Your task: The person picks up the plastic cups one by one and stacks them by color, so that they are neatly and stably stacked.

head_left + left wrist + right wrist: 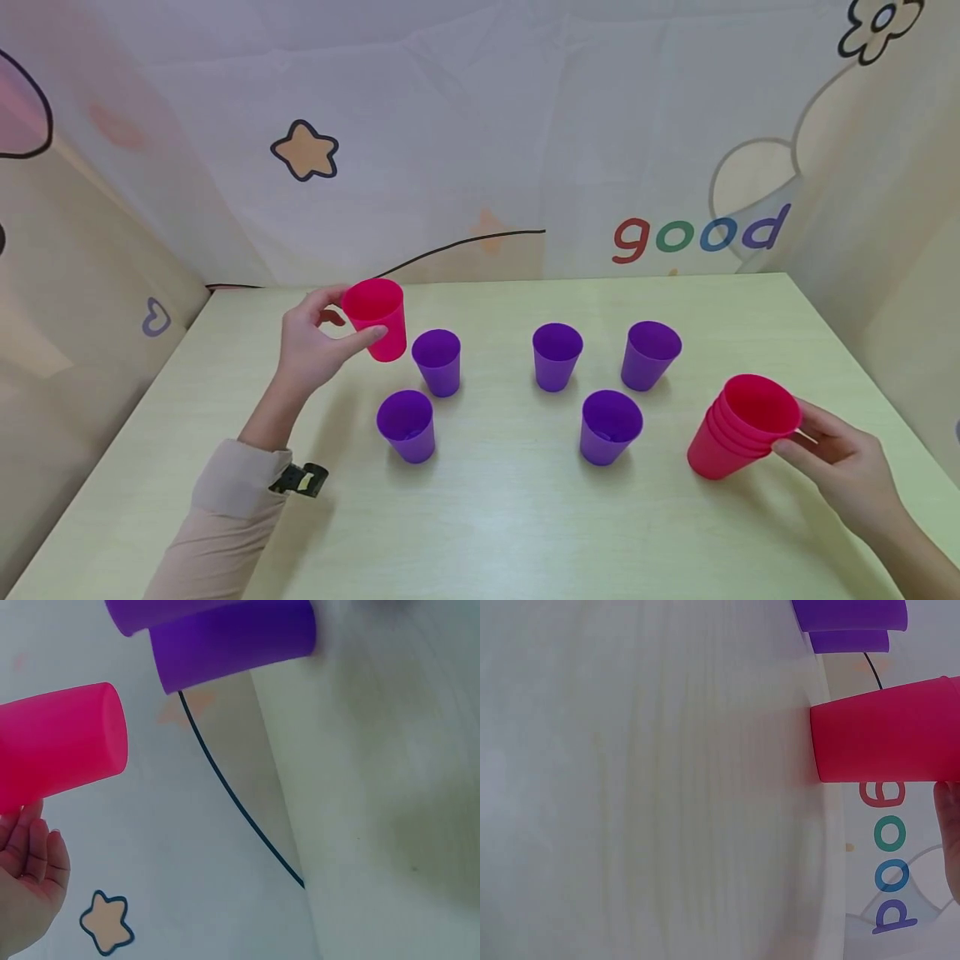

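Observation:
My left hand (318,342) grips a pinkish-red plastic cup (384,329), thumb across its near side. In the left wrist view that cup (67,746) hangs off the tabletop, mouth up in the head view. Just right of it stand two purple cups, a rear one (437,367) and a nearer one (407,432). At the right, my right hand (851,467) pinches the rim of a nested stack of red cups (723,446). The stack leans toward that hand, its base right at the tabletop. Most of the right hand is cut off in the right wrist view.
Three more purple cups stand upright right of the middle: one (556,362) at the back, another (649,361) beside it, a third (609,433) nearer. The pale wooden table (480,533) ends at a printed cloth backdrop (450,150), which also hangs along both sides.

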